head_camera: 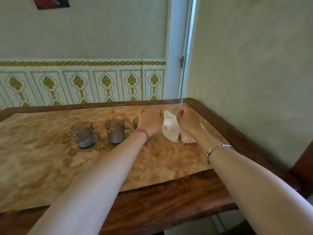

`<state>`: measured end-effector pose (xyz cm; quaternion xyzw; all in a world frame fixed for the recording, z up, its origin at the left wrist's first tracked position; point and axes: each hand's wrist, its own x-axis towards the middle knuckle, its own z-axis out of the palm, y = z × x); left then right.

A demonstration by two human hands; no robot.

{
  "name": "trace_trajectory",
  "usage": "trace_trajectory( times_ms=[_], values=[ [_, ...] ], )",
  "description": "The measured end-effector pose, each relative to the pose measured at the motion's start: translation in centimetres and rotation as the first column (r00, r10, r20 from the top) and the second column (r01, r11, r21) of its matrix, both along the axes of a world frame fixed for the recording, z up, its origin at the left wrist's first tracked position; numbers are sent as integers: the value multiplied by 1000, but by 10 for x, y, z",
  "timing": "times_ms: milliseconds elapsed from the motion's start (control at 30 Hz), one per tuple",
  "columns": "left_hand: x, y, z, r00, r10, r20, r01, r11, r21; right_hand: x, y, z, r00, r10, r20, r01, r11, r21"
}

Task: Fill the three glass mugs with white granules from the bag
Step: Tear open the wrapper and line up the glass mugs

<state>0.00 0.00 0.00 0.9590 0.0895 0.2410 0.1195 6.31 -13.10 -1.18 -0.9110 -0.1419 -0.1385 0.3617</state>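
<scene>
1. The bag [170, 127] of white granules carries a small square label with red print on its lower front; the writing is too small to read. Each of the two fully visible mugs bears a small red mark on its side, also unreadable.
2. The bag stands upright on the tabletop [50, 158], toward the far right corner, between your two hands. Its clear top rises above the white fill. A pale pink packet [188, 139] lies just beside it on the right, touching its base.
3. Three smoky glass mugs stand in a row to the left of the bag. The left mug [83, 134] and the middle mug [116, 131] have their handles turned right. Whether they hold anything cannot be told through the dark glass. The third mug [135, 122] is mostly hidden behind your left hand.
4. Your left hand [149, 122] reaches forward with fingers fairly straight, against the bag's left side; a pink beaded bracelet [142, 134] sits on that wrist.
5. Your right hand [188, 121] has its fingers curled, pinching the bag's upper right edge. A silver bangle [217, 150] circles that wrist.
6. Both forearms stretch out over the tabletop from the near edge.
</scene>
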Motion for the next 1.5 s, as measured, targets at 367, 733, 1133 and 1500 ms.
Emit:
trace_trajectory(
  times_ms=[367,733,1133,1500],
  values=[
    [30,1,-24,1000,-25,-17,24,999,-35,39,6,-20,943,-22,-333,24,1000,4],
    [45,1,-31,1000,-12,-5,12,999,-49,57,7,-20,906,21,-424,8,998,67],
    [48,-4,-34,1000,-26,-13,26,999,-42,64,6,-14,908,-14,-419,65,992,106],
    [47,0,-37,1000,-30,9,30,998,-50,64,13,-9,914,22,-404,20,995,101]
  ],
)
